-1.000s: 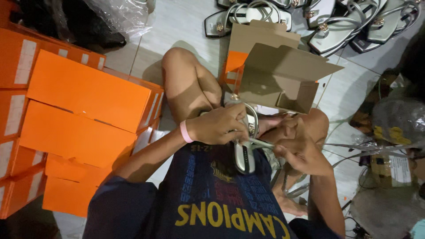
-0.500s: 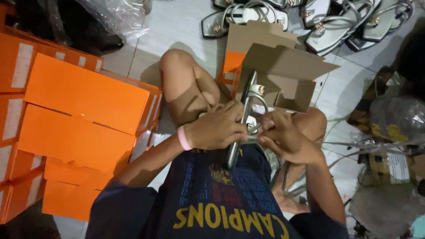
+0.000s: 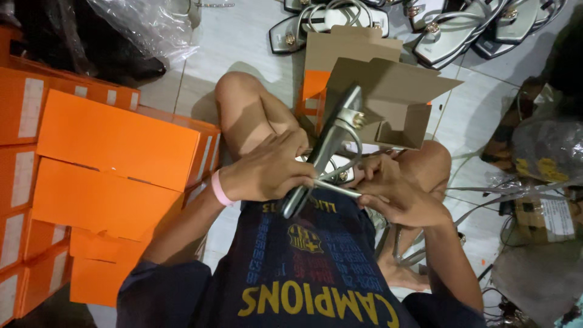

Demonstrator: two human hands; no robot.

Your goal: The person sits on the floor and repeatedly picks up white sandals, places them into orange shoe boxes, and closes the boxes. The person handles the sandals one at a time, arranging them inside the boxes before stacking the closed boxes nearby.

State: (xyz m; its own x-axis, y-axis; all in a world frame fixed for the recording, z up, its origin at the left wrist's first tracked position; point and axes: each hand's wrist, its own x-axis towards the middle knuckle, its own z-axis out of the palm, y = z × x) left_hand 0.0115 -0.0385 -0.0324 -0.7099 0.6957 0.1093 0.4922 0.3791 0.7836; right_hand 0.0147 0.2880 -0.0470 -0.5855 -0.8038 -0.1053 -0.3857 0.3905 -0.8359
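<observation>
The person sits on the floor (image 3: 255,36) in a dark shirt (image 3: 303,273), knees drawn up; the left hand (image 3: 267,173), with a pink wristband (image 3: 220,188) at the wrist, is curled shut round the middle of a silver sandal (image 3: 325,152), fingers wrapped over its edge and the sole tilted up away from the lap; the right hand (image 3: 395,194) is partly closed just beside it, fingertips pinching a thin silver strap (image 3: 337,188) that runs out from the sandal's lower part; the two hands sit close together above the lap, between the knees; a second sandal (image 3: 331,169) lies under them, mostly hidden; just beyond the hands stands an open cardboard shoebox (image 3: 388,91) with an orange side, its flaps raised, and the sandal's upper end reaches in front of it; to the left, beside the left arm, orange boxes (image 3: 109,158) are stacked in several layers; to the right lie clear plastic bags (image 3: 546,152) and loose straps; farther off, at the top, more silver sandals (image 3: 449,30) lie in a row on the floor, and a crumpled plastic sheet (image 3: 133,24) lies at the top left.
</observation>
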